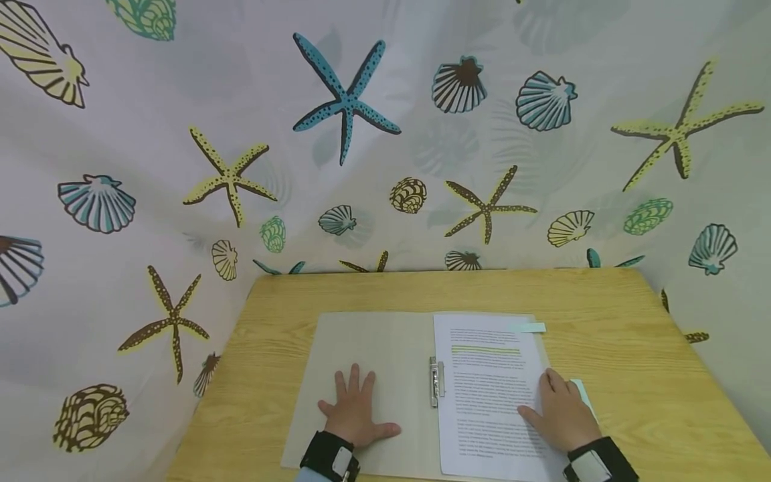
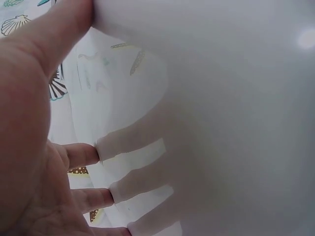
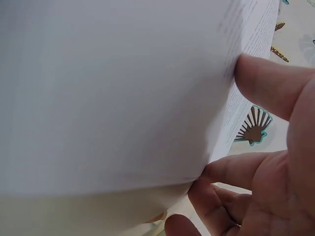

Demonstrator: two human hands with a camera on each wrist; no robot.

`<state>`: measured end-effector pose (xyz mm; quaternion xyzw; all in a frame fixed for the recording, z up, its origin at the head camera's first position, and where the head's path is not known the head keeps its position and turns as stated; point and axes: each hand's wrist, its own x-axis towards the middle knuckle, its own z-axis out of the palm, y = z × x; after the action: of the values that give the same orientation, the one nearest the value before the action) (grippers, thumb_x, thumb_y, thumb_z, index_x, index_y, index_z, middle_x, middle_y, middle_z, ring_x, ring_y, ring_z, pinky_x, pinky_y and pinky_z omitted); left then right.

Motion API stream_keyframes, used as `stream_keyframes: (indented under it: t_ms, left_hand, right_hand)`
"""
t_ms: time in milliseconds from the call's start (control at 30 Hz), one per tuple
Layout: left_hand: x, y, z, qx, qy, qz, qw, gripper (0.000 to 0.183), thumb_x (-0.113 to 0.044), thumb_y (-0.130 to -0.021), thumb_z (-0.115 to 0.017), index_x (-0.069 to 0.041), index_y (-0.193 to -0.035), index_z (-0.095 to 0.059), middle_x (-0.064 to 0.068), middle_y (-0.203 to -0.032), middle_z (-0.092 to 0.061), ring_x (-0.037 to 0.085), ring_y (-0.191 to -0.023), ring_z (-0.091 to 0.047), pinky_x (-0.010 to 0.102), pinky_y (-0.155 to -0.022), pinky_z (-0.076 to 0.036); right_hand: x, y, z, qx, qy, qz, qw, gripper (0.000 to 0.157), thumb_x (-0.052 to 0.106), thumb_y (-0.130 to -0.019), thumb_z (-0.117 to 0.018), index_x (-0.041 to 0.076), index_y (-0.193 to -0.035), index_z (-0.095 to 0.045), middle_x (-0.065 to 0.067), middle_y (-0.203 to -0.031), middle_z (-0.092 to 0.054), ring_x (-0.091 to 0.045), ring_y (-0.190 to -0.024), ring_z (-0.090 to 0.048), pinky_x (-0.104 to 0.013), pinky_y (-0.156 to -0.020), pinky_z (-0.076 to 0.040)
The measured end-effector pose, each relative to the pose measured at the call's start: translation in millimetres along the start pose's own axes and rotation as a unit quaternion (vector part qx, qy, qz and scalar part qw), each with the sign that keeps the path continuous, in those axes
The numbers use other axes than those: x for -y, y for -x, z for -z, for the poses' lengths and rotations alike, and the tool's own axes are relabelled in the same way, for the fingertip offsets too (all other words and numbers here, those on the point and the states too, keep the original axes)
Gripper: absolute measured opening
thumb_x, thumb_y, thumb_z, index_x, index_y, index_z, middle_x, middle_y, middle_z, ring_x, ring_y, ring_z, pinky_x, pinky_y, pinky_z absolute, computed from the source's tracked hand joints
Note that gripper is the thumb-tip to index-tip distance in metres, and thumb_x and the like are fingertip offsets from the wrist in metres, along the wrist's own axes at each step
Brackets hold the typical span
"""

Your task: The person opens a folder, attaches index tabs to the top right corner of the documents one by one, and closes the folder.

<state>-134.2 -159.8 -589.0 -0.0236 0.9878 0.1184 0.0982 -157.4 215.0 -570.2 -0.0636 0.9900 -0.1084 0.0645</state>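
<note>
An opened folder lies on the wooden table, its bare pale inside cover [image 1: 397, 348] to the left. A metal clip [image 1: 434, 381] sits along the fold. White printed sheets [image 1: 488, 375] lie on the right side, with one line highlighted yellow-green. My left hand [image 1: 352, 408] rests on the bare cover, fingers spread; the left wrist view shows its fingertips touching the smooth surface [image 2: 236, 123]. At the right edge of the sheets is my right hand [image 1: 563, 412]. Its thumb and index fingertip touch the paper [image 3: 123, 98], set apart, while other fingers bend beside the edge.
A pale blue tab [image 1: 530, 327] sticks out near the top right of the sheets. Another tab [image 1: 583, 395] shows beside the right hand. The wooden table [image 1: 650, 375] extends around the folder. Fabric printed with shells and starfish [image 1: 373, 147] hangs behind and beside it.
</note>
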Motion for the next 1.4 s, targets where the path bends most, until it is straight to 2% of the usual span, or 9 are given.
stream_keyframes:
  t_ms: [233, 667, 833, 933, 1133, 1267, 1400]
  left_hand:
    - [1.6, -0.9, -2.0, 0.001, 0.0, -0.001, 1.0, 0.12, -0.082, -0.05, -0.07, -0.016, -0.146, -0.041, 0.02, -0.156, -0.021, 0.053, -0.138, -0.014, 0.086, -0.078, -0.019]
    - [-1.4, 2.4, 5.6, 0.003, 0.004, 0.0, 1.0, 0.118, -0.079, -0.051, -0.073, -0.014, -0.145, -0.042, 0.022, -0.155, -0.023, 0.054, -0.138, -0.015, 0.086, -0.079, -0.019]
    - [-2.1, 2.3, 7.2, 0.001, 0.003, 0.0, 1.0, 0.118, -0.079, -0.051, -0.073, -0.014, -0.144, -0.043, 0.022, -0.154, -0.024, 0.054, -0.137, -0.016, 0.086, -0.079, -0.019]
    - [-2.7, 2.6, 7.8, 0.001, 0.002, 0.001, 1.0, 0.117, -0.079, -0.051, -0.073, -0.014, -0.144, -0.043, 0.022, -0.154, -0.024, 0.054, -0.137, -0.016, 0.086, -0.079, -0.02]
    - [-2.2, 2.9, 6.8, 0.002, -0.001, 0.003, 1.0, 0.118, -0.08, -0.051, -0.072, -0.015, -0.145, -0.042, 0.022, -0.154, -0.024, 0.054, -0.137, -0.016, 0.086, -0.078, -0.02]
    - [-2.5, 3.2, 6.8, 0.0, 0.0, 0.004, 1.0, 0.118, -0.08, -0.05, -0.072, -0.015, -0.144, -0.043, 0.021, -0.154, -0.025, 0.054, -0.137, -0.017, 0.085, -0.079, -0.021]
    - [-3.2, 3.6, 7.1, 0.001, 0.003, 0.003, 1.0, 0.117, -0.079, -0.051, -0.072, -0.015, -0.144, -0.043, 0.021, -0.154, -0.024, 0.054, -0.137, -0.017, 0.085, -0.079, -0.021]
  right_hand:
    - [4.1, 1.7, 4.6, -0.004, 0.004, 0.003, 1.0, 0.092, 0.049, -0.08, -0.072, -0.022, -0.129, -0.042, -0.04, -0.136, -0.037, -0.052, -0.113, -0.043, -0.059, -0.087, -0.043]
    - [7.1, 1.9, 3.3, 0.002, 0.014, 0.007, 1.0, 0.083, 0.045, -0.082, -0.072, -0.017, -0.13, -0.045, -0.039, -0.136, -0.037, -0.053, -0.116, -0.041, -0.062, -0.088, -0.042]
    - [10.1, 3.4, 3.2, -0.006, 0.019, 0.009, 1.0, 0.077, 0.041, -0.083, -0.072, -0.015, -0.129, -0.047, -0.038, -0.135, -0.039, -0.054, -0.116, -0.041, -0.062, -0.082, -0.045]
    - [11.8, 4.0, 2.3, -0.012, 0.014, 0.006, 1.0, 0.073, 0.038, -0.082, -0.073, -0.012, -0.129, -0.049, -0.038, -0.131, -0.041, -0.055, -0.112, -0.044, -0.062, -0.078, -0.047]
    - [15.2, 4.2, 1.8, -0.01, -0.009, 0.005, 1.0, 0.066, 0.03, -0.083, -0.074, -0.008, -0.131, -0.051, -0.039, -0.122, -0.043, -0.05, -0.095, -0.057, -0.057, -0.072, -0.051]
    - [11.9, 3.2, 5.2, 0.017, -0.038, -0.006, 0.999, 0.073, 0.034, -0.085, -0.073, -0.008, -0.137, -0.043, -0.038, -0.121, -0.042, -0.041, -0.088, -0.061, -0.052, -0.067, -0.053]
    - [-0.7, 1.8, 13.8, 0.058, -0.09, -0.028, 0.994, 0.092, 0.051, -0.086, -0.067, -0.009, -0.145, -0.029, -0.039, -0.125, -0.037, -0.04, -0.092, -0.059, -0.051, -0.069, -0.051]
